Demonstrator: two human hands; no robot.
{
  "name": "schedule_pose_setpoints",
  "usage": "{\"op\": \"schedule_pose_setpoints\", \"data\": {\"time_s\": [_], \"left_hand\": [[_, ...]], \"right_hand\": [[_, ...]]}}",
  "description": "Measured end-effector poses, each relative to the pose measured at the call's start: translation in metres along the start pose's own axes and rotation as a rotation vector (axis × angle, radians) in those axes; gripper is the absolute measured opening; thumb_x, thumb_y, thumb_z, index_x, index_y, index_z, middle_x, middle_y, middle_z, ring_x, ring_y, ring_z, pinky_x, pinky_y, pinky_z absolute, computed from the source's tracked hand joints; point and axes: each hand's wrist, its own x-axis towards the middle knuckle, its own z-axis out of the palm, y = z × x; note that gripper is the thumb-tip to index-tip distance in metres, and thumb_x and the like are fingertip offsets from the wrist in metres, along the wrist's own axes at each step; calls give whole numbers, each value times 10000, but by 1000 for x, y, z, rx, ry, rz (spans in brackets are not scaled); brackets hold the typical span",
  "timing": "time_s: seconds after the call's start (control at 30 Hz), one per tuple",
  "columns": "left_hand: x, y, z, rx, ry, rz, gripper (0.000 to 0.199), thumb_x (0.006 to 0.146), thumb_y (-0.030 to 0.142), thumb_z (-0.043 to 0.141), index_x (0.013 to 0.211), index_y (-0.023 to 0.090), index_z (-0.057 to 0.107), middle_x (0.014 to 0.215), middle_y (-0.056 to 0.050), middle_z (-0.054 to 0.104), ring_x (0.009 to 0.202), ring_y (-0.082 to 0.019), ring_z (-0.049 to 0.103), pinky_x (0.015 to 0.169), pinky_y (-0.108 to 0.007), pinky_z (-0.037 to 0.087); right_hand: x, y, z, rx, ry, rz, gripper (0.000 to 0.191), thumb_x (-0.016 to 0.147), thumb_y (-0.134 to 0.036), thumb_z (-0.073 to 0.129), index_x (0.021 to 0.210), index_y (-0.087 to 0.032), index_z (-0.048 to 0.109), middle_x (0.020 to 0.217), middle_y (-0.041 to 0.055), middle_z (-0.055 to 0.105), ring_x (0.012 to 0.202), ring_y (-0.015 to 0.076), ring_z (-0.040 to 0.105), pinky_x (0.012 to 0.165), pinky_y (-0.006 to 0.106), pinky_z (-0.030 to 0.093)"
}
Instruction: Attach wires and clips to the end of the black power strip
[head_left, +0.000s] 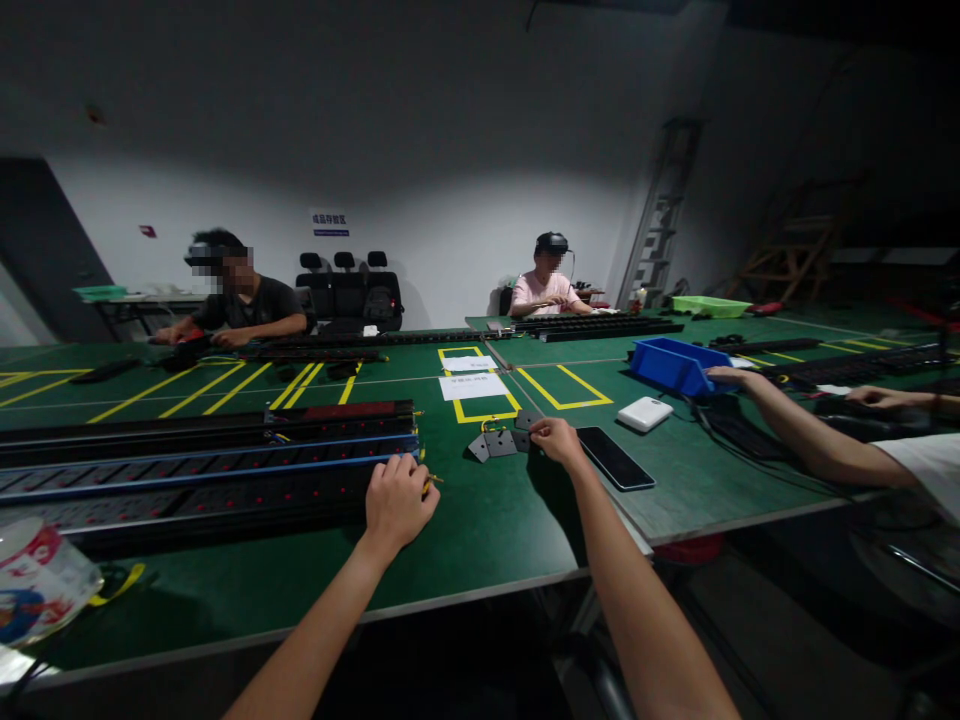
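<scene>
My left hand is closed over the right end of the nearest long black rail, which has red dots along it. Short yellow wires stick out beside its fingers. My right hand has its fingertips pinched together at the edge of a group of small dark grey plates with holes; it seems to hold one, partly hidden by the fingers. Just right of that hand lies a black phone. More black rails with blue edging lie side by side to the left.
Paper sheets lie inside yellow tape marks. A white power bank and a blue bin are to the right, where a co-worker's hand touches the bin. A printed paper tub stands front left. Two people work across the table.
</scene>
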Motion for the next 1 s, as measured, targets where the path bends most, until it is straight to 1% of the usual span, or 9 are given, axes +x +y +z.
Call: {"op": "schedule_pose_setpoints", "data": {"time_s": [0.4, 0.6, 0.7, 0.77, 0.83, 0.9, 0.97, 1.0], "left_hand": [[0, 1, 0, -10, 14, -6, 215, 875, 294, 505, 835, 191, 690, 892, -89, 616, 888, -254, 544, 748, -395, 377], [0, 2, 0, 2, -8, -8, 238, 887, 305, 488, 841, 190, 691, 899, -91, 612, 892, -251, 538, 753, -399, 381], [0, 3, -4, 30, -25, -12, 266, 896, 341, 477, 857, 184, 688, 914, -109, 608, 909, -266, 533, 760, -405, 379], [1, 6, -10, 37, -22, -26, 294, 893, 390, 486, 901, 173, 684, 930, -127, 600, 923, -282, 526, 772, -413, 382], [5, 11, -17, 12, 0, -51, 333, 891, 432, 492, 974, 165, 672, 951, -135, 591, 939, -294, 519, 790, -421, 389], [14, 21, -23, -49, 22, -68, 333, 902, 440, 481, 1015, 179, 655, 984, -128, 587, 959, -290, 516, 817, -424, 398], [31, 36, -21, -137, 17, -68, 296, 913, 416, 480, 1019, 189, 638, 1020, -113, 586, 985, -267, 524, 849, -400, 411], [41, 44, -17, -185, -2, -67, 273, 908, 392, 495, 1024, 189, 636, 1039, -110, 586, 1004, -260, 528, 858, -385, 419]], "right_hand": [[0, -2, 0, 25, -9, -9, 165, 738, -176, 677, 877, -180, 766, 813, 53, 758, 735, 170, 702, 612, 217, 465], [-1, -2, -2, 44, -28, 11, 191, 724, -174, 671, 888, -179, 768, 819, 55, 760, 726, 169, 701, 608, 215, 473], [-1, -4, -4, 13, -29, 26, 207, 734, -164, 657, 906, -185, 771, 843, 55, 763, 755, 176, 704, 632, 222, 474], [-1, -5, -4, -12, -32, 32, 210, 751, -173, 649, 921, -186, 771, 867, 59, 765, 788, 186, 706, 649, 230, 474], [-1, -5, -4, -31, -31, 27, 198, 779, -224, 653, 932, -188, 772, 879, 64, 763, 803, 196, 705, 663, 240, 474], [-2, -5, -3, -48, -36, 13, 212, 798, -296, 663, 947, -193, 774, 869, 65, 757, 791, 199, 700, 667, 246, 472], [-2, -5, -3, -70, -42, -8, 235, 799, -329, 672, 966, -199, 775, 838, 57, 747, 768, 193, 690, 662, 246, 464], [-3, -5, -2, -83, -45, -17, 238, 796, -324, 676, 974, -201, 775, 819, 50, 740, 757, 189, 684, 658, 243, 458]]}}
